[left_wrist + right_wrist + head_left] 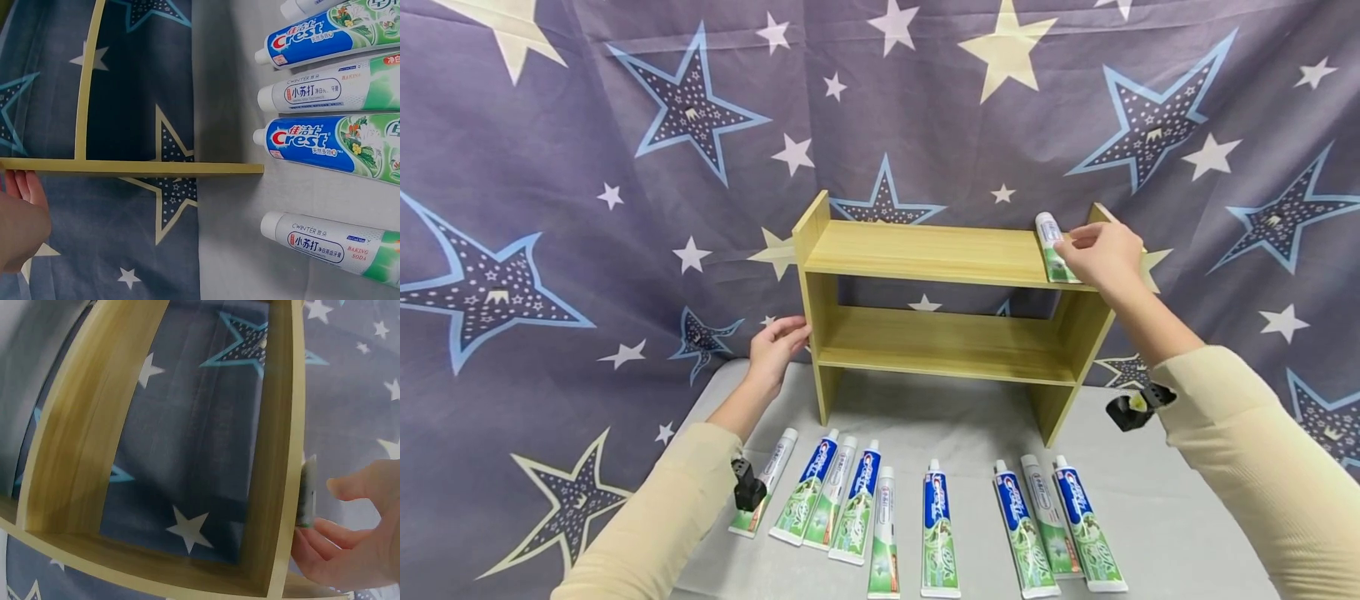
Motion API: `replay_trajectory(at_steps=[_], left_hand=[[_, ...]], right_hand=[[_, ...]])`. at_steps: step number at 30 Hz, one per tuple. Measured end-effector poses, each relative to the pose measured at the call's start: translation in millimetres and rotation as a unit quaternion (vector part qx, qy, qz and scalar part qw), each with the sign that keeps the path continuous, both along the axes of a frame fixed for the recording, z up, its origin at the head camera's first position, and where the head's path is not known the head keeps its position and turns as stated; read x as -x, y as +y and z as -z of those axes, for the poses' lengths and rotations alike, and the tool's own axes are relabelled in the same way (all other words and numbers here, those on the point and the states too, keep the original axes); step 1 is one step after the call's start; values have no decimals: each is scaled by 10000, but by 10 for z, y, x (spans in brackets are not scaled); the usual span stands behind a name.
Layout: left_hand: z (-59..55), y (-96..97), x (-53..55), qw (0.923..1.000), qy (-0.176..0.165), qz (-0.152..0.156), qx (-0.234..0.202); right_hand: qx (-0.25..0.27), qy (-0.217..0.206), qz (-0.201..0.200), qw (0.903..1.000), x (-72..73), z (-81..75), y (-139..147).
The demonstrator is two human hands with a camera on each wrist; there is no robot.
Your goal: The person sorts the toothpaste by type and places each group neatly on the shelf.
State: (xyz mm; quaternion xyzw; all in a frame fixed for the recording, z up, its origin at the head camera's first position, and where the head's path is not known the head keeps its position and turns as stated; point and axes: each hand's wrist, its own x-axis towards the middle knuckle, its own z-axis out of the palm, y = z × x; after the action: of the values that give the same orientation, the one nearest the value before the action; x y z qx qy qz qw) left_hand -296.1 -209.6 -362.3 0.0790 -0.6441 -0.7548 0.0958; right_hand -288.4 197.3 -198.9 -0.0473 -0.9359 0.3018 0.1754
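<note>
A wooden two-tier shelf [925,250] stands on the table. On the right end of its top board lies a white and green toothpaste tube [1050,242], its cap toward the back. My right hand [1105,254] is at this tube's right side; in the right wrist view the thumb stands apart from the tube [307,490] and the other fingers are beside its lower end. My left hand [777,350] rests its fingertips against the outside of the shelf's left side panel. Seen from the left wrist, the fingers [28,185] touch that panel [144,166].
In front of the shelf, several toothpaste tubes lie in a row with caps toward it, blue-green Crest tubes [940,533] among white-green ones [884,533]. A grey cloth [760,575] covers the table. Behind hangs a star-patterned curtain [625,200].
</note>
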Motion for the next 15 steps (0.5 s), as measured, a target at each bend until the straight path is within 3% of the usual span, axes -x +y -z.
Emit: replay_trajectory(at_steps=[8,15], left_hand=[[3,0,5,9999,89,-84,-105],[0,21,-9,9999,38,-114,-67]], right_hand=[[-8,934,-363,9950,-378,155,41],[99,1501,-336,9881,-674,375,102]])
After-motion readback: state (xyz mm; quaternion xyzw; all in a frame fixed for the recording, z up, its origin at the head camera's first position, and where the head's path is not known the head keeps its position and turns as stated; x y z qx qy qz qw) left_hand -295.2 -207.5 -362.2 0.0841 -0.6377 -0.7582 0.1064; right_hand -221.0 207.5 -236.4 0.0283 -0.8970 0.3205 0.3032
